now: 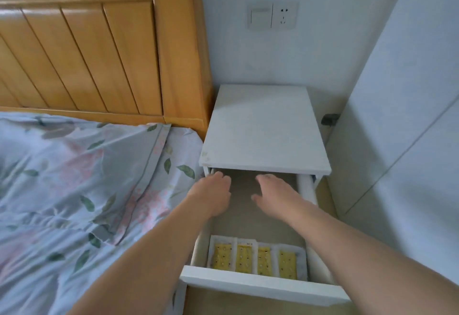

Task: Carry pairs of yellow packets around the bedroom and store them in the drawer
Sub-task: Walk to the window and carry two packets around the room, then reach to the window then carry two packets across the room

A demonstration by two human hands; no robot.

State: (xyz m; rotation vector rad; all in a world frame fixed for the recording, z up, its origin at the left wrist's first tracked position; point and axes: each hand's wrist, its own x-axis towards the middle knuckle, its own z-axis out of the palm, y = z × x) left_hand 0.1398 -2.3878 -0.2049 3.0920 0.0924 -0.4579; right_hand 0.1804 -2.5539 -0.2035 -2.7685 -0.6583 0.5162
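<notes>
We see loose, lightly curled fingers holding nothing, left hand [213, 194] and right hand [275, 196] mid-frame over the open drawer [263, 286], four yellow packets [255, 258] lined along its front, lower centre, white nightstand [263, 128] above, floral bedding [74, 178] left.

Four yellow packets [255, 261] in white wrappers, side by side, front of open white drawer [263, 287]
</notes>
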